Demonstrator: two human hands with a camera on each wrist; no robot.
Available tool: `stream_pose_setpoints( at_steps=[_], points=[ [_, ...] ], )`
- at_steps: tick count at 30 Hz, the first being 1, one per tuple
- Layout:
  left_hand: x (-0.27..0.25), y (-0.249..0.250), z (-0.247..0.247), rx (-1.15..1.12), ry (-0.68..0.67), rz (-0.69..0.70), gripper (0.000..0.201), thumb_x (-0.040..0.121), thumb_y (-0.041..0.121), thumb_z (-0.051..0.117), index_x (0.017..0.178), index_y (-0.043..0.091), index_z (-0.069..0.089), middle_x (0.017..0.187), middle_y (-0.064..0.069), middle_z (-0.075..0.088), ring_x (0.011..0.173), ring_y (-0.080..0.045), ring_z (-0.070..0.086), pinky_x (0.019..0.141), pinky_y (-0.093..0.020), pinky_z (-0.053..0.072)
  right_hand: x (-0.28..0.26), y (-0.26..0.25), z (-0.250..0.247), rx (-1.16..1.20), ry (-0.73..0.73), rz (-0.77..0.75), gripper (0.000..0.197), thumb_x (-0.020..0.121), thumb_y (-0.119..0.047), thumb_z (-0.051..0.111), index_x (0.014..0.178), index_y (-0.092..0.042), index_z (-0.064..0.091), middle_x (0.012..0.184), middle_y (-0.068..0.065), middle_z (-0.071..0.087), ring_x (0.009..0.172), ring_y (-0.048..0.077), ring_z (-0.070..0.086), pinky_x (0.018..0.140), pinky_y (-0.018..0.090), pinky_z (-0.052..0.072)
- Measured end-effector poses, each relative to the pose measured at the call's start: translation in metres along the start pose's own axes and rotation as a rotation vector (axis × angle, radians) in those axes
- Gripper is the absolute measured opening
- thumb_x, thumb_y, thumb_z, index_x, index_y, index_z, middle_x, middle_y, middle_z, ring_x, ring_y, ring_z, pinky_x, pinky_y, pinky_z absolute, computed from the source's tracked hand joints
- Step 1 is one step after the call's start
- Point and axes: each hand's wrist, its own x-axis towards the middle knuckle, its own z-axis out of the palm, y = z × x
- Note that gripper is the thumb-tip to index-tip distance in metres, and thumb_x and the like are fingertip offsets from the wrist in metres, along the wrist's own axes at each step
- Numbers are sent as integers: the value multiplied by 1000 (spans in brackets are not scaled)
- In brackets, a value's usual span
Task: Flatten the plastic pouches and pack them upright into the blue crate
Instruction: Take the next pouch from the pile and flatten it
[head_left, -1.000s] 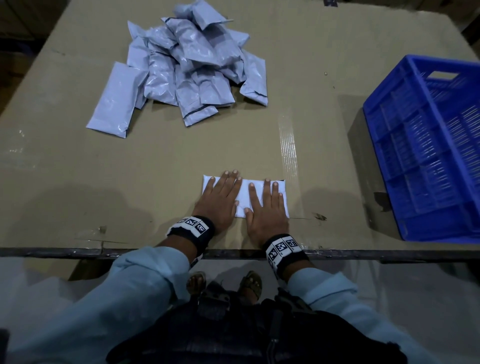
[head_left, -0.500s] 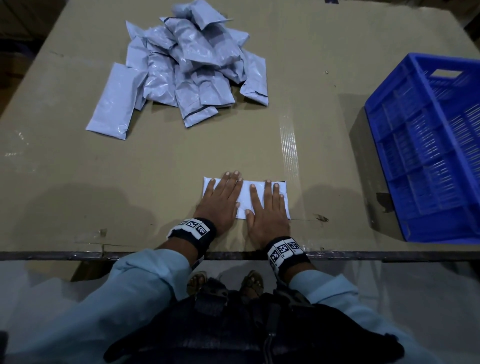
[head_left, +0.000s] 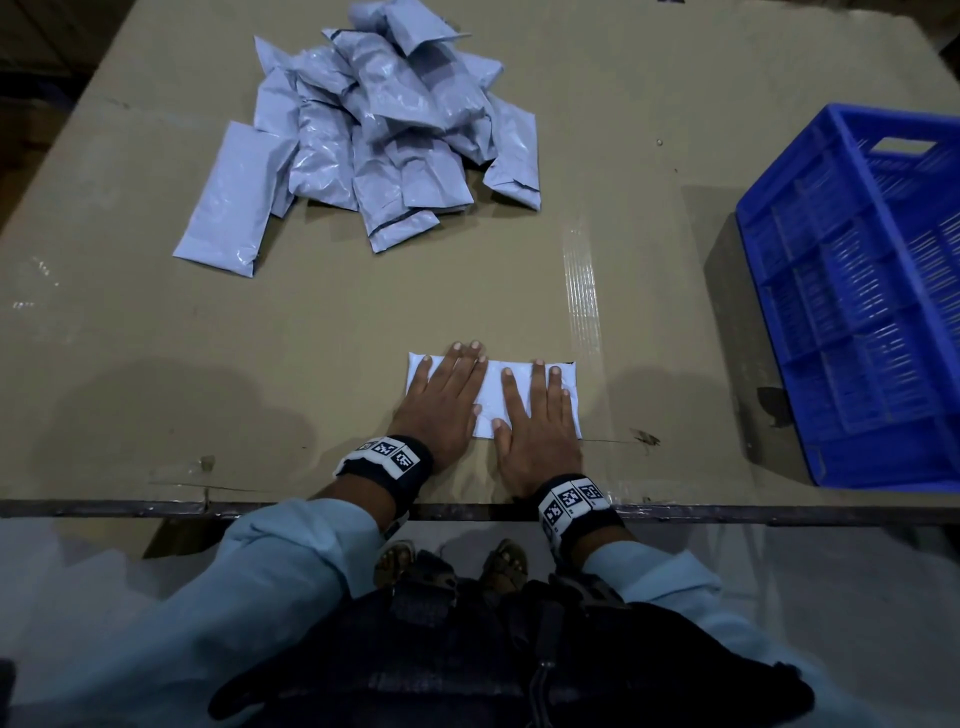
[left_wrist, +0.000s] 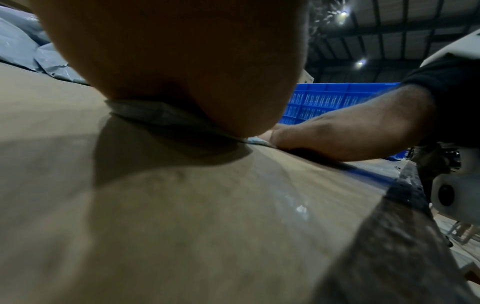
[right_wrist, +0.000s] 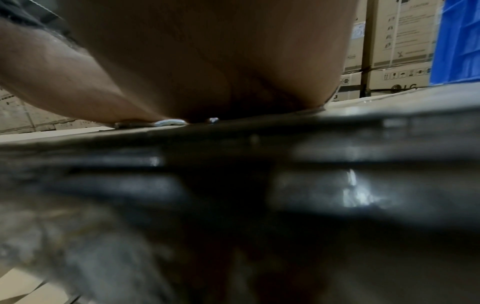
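Observation:
One pale grey plastic pouch (head_left: 491, 395) lies flat near the front edge of the brown table (head_left: 363, 322). My left hand (head_left: 447, 395) presses its left half with straight fingers, palm down. My right hand (head_left: 537, 415) presses the right half the same way. In the left wrist view the pouch edge (left_wrist: 145, 111) shows under my left hand (left_wrist: 182, 61), with my right hand (left_wrist: 337, 133) beyond it. The right wrist view shows my right hand (right_wrist: 207, 61) from below over a sliver of pouch (right_wrist: 168, 122). A blue crate (head_left: 872, 291) stands at the table's right side, with no pouch visible inside.
A heap of several grey pouches (head_left: 384, 130) lies at the back left of the table, one pouch (head_left: 228, 197) flat at its left. A strip of clear tape (head_left: 582, 291) runs across the cardboard. Stacked cartons (right_wrist: 389, 51) stand behind. The table's dark metal edge (head_left: 156, 506) is in front.
Both hands stay pressed flat on the pouch; only the head view has shifted slightly.

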Motion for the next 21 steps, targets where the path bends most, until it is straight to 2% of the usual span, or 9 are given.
stream_pose_setpoints(
  at_steps=[7, 13, 17, 21],
  points=[
    [-1, -1, 1, 11, 14, 2, 67, 100, 34, 25, 161, 6, 21, 170, -12, 13, 155, -33, 19, 120, -57, 22, 0, 1, 0, -9, -8, 3, 70, 101, -42, 33, 164, -22, 10, 169, 20, 0, 156, 40, -2, 125, 55, 12],
    [-2, -3, 3, 10, 8, 2, 66, 100, 35, 26, 159, 7, 27, 169, -13, 17, 153, -35, 24, 118, -62, 23, 1, 2, -1, 7, -27, 2, 67, 102, -44, 28, 164, -23, 10, 169, 20, 1, 156, 40, -1, 125, 56, 11],
    [2, -1, 1, 27, -35, -40, 70, 101, 41, 15, 161, 6, 21, 169, -15, 10, 155, -34, 16, 120, -62, 21, 9, -2, -7, 42, -64, 96, 65, 103, -49, 13, 164, -27, 7, 169, 19, -8, 156, 37, -8, 126, 54, 6],
    [3, -1, 2, 32, -56, -29, 71, 102, 43, 11, 162, 6, 17, 170, -15, 4, 157, -33, 8, 124, -57, 13, 14, -7, -4, 15, -42, 45, 62, 106, -44, 19, 164, -25, 4, 169, 17, -10, 156, 38, -11, 126, 55, 5]
  ],
)
